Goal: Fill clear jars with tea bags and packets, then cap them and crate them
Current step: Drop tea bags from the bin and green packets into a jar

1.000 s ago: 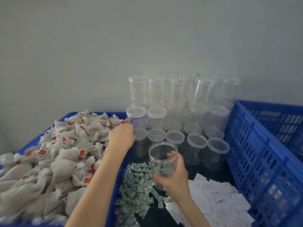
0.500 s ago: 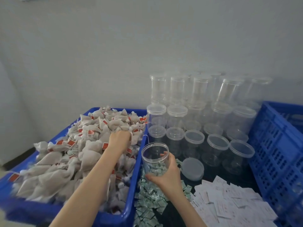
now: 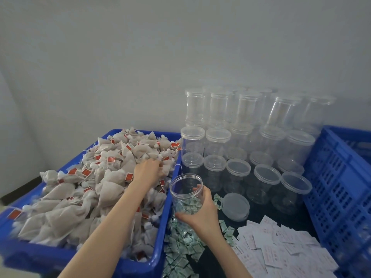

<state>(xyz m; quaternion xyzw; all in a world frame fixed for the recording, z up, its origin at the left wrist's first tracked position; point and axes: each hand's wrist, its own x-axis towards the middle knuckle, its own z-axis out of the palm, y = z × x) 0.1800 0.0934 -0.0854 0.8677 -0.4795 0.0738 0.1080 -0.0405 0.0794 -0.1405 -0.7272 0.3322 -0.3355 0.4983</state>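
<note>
My right hand [image 3: 202, 212] grips an open clear jar [image 3: 185, 189] from its right side, holding it upright just right of the blue bin's rim. The jar's loose lid [image 3: 235, 206] lies flat on the dark table beside it. My left hand [image 3: 148, 171] reaches into the heap of beige tea bags [image 3: 96, 187] with red tags in the blue bin [image 3: 158, 255], fingers curled down among the bags. Whether they hold a bag I cannot tell. Small green packets [image 3: 180, 249] lie scattered below the jar.
Several capped clear jars [image 3: 265, 183] stand in stacked rows against the grey wall behind. White paper slips [image 3: 281, 251] are piled at the lower right. A blue slatted crate [image 3: 339, 187] stands along the right side.
My view has swung left and down, showing more of the bin. My left hand has pushed deeper into the tea bags. My right hand keeps its grip on the jar.
</note>
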